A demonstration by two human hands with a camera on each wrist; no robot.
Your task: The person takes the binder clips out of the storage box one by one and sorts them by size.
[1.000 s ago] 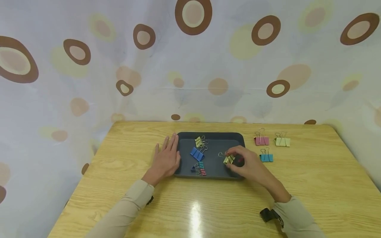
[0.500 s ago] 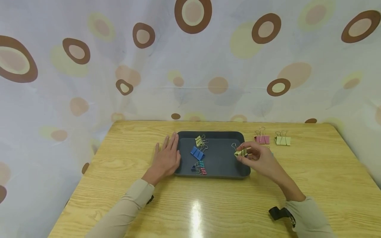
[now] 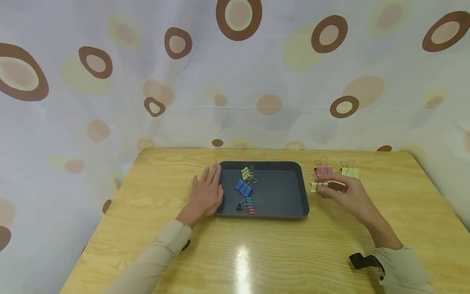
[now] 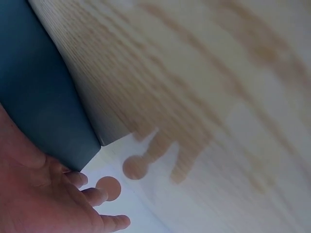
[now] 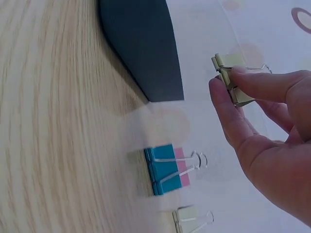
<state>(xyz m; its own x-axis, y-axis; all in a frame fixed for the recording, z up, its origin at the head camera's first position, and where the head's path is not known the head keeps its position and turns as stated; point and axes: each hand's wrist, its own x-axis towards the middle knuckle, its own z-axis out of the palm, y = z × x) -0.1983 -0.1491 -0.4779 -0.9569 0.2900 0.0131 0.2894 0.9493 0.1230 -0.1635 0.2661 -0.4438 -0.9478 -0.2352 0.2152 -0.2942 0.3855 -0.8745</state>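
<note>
My right hand point(image 3: 349, 196) pinches a pale yellow binder clip point(image 3: 314, 187) between thumb and fingers, just right of the dark tray point(image 3: 279, 192). The right wrist view shows that clip point(image 5: 232, 80) held up off the table, its wire handle under the thumb. Below it stands a teal binder clip point(image 5: 164, 169), mostly covered by the hand in the head view. My left hand point(image 3: 205, 199) lies with straight fingers against the tray's left side. Inside the tray are a yellow clip point(image 3: 246, 173), a blue clip point(image 3: 244, 188) and several small clips point(image 3: 249, 201).
Behind my right hand a pink binder clip point(image 3: 326, 169) and another pale yellow binder clip point(image 3: 350, 172) stand on the wooden table point(image 3: 286, 253). A spotted cloth point(image 3: 242, 126) hangs along the table's back edge.
My right hand has carried the pale yellow clip rightward from inside the tray, over its right rim, to above the table. The left hand and the tray have stayed put.
</note>
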